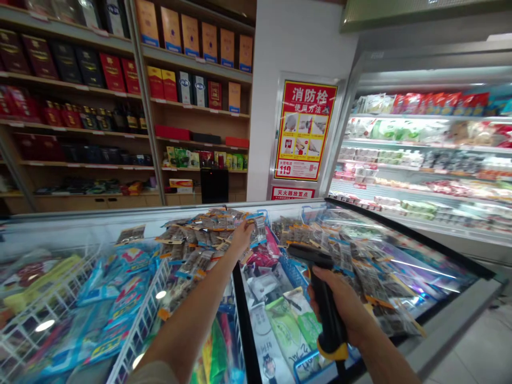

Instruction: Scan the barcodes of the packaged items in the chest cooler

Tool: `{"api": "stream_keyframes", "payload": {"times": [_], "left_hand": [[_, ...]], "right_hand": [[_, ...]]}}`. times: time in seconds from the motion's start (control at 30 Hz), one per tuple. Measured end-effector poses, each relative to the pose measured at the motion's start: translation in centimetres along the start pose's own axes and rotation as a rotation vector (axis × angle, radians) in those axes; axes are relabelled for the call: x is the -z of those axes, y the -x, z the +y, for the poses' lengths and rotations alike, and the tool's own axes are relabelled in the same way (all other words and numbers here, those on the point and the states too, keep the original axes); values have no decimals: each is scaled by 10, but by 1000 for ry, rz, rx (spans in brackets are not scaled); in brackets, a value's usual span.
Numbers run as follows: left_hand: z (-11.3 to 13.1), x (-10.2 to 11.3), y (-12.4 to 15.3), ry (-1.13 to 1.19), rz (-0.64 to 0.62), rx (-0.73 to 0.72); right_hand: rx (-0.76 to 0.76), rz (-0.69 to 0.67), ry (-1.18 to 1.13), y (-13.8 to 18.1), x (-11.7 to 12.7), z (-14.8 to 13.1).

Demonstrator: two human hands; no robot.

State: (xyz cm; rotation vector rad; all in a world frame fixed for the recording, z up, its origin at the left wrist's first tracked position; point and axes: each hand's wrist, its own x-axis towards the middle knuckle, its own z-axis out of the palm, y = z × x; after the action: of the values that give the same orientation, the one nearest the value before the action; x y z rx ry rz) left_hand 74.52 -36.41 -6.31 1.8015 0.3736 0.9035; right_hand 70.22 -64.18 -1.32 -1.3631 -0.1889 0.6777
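Observation:
My left hand (pixel 242 236) reaches far over the glass-topped chest freezer (pixel 452 314) and pinches a small clear snack packet (pixel 259 228) with a blue-edged header, among several similar packets spread on the lid. My right hand (pixel 343 308) is closed round the grip of a black handheld barcode scanner (pixel 325 298) with a yellow base, its head aimed forward over the freezer lid. Frozen food bags lie under the glass beneath both arms.
White wire baskets (pixel 148 314) divide the freezer's left part, holding blue packets. Wooden shelves (pixel 196 112) with boxed goods line the back wall. A red fire-hydrant poster (pixel 304 130) hangs on a white pillar. An open refrigerated display (pixel 432 154) stands at right.

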Motion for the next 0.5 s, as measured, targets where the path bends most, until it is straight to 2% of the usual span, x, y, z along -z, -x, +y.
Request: {"api": "stream_keyframes", "payload": {"times": [0.1,0.2,0.5], "left_hand": [[-3,4,-1,274,19,32],[-5,5,-1,390,-33,69],[-15,2,-8,330,-61,80]], "right_hand": [[-35,-31,40,-6,-9,5],[-67,-41,48,-10,-17,9],[-69,-36,-8,-14,-25,15]]}}
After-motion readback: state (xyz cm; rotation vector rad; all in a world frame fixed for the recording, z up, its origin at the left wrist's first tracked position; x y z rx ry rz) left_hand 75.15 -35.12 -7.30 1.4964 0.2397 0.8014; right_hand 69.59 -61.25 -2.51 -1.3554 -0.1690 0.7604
